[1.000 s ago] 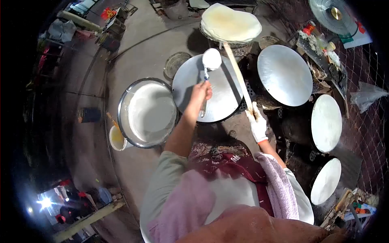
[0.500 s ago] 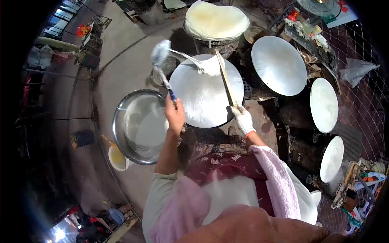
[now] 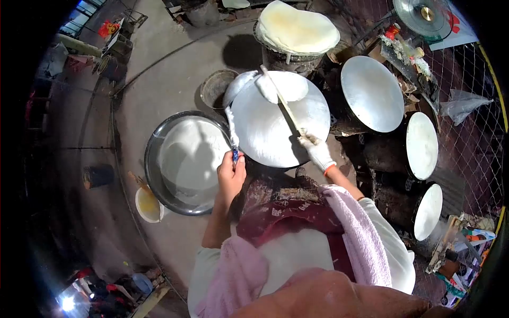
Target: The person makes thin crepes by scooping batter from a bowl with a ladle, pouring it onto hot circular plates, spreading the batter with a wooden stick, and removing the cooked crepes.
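Observation:
My left hand (image 3: 231,177) is bare and wrapped round the blue-marked handle of a batter-coated ladle (image 3: 239,88), whose bowl is over the left edge of a round griddle (image 3: 281,138). In a white glove, my right hand (image 3: 316,149) grips a long wooden stick (image 3: 286,107) that slants across the griddle. The stick's far part crosses a white patch of batter (image 3: 290,87) near the griddle's far edge. A large metal basin (image 3: 154,177) of white batter (image 3: 193,153) stands left of my left hand.
Beyond the griddle a stack of flat round sheets (image 3: 297,29) rests on a stand. Another griddle (image 3: 372,94) and two white-covered ones (image 3: 422,146) curve down the right side. A white bucket (image 3: 149,205) stands by the basin, a fan (image 3: 424,16) at the upper right.
The ladle first swung left off the griddle, trailing batter, and has now come back to its left edge. Batter now lies on the griddle, and the stick's far end has moved left across it.

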`<state>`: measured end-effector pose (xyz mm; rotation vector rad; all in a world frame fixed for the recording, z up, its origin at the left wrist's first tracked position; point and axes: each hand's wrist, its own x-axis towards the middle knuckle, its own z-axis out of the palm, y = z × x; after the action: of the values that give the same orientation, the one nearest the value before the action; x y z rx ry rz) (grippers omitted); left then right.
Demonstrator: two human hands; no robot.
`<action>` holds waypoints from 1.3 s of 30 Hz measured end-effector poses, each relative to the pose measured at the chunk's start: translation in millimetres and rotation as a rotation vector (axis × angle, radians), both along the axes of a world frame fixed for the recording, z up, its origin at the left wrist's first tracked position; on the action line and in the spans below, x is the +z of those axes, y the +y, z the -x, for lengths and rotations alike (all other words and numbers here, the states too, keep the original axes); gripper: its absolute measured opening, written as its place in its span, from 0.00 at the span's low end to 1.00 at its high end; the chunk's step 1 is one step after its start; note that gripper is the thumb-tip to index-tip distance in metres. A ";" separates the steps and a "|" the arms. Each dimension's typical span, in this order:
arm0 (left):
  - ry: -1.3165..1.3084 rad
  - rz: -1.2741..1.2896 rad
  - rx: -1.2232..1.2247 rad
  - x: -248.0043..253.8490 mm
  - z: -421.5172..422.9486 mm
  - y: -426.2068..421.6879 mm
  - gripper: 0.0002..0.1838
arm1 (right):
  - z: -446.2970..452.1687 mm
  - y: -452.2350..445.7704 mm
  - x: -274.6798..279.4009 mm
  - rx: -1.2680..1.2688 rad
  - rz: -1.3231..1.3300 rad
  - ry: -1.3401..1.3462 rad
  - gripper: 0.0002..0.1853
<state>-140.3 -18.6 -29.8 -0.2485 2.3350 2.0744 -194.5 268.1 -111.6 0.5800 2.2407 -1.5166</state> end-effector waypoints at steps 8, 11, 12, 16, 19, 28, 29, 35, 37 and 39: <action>0.084 0.266 0.210 -12.2 -11.2 -18.7 0.08 | 17.5 40.7 -24.7 0.043 0.264 -0.011 0.13; 0.051 0.396 0.243 -13.4 -20.9 -12.7 0.08 | 25.5 36.3 -8.6 0.232 0.114 0.099 0.20; 0.021 0.444 0.238 -6.4 -27.5 -9.7 0.09 | 31.0 48.0 5.2 0.375 -0.083 0.106 0.21; -0.068 0.338 0.358 -42.6 -65.1 -15.0 0.08 | 63.6 120.0 -17.9 0.109 0.151 0.167 0.21; -0.171 0.138 0.494 -36.4 -68.9 11.8 0.08 | 72.2 95.3 -20.5 0.374 0.219 0.084 0.15; -0.200 0.350 0.581 -63.4 -99.9 43.8 0.08 | 145.9 139.9 -35.2 0.427 0.172 0.065 0.14; -0.211 0.317 0.599 -63.7 -100.8 49.0 0.08 | 148.5 139.0 -33.7 0.590 0.245 -0.007 0.14; -0.197 0.407 0.618 -57.6 -104.4 72.4 0.10 | 148.4 127.2 -14.0 0.763 0.365 -0.009 0.16; -0.278 0.188 0.678 -30.5 -95.3 86.1 0.10 | 171.9 139.4 -9.3 0.730 0.509 0.120 0.14; -0.328 0.035 0.732 -19.1 -92.1 94.5 0.11 | 202.8 142.1 -35.6 0.635 0.441 -0.034 0.14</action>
<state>-48.2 75.9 -48.9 -1.5075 2.2673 1.9866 -397.3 410.2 -147.2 -0.2196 1.7267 -1.5426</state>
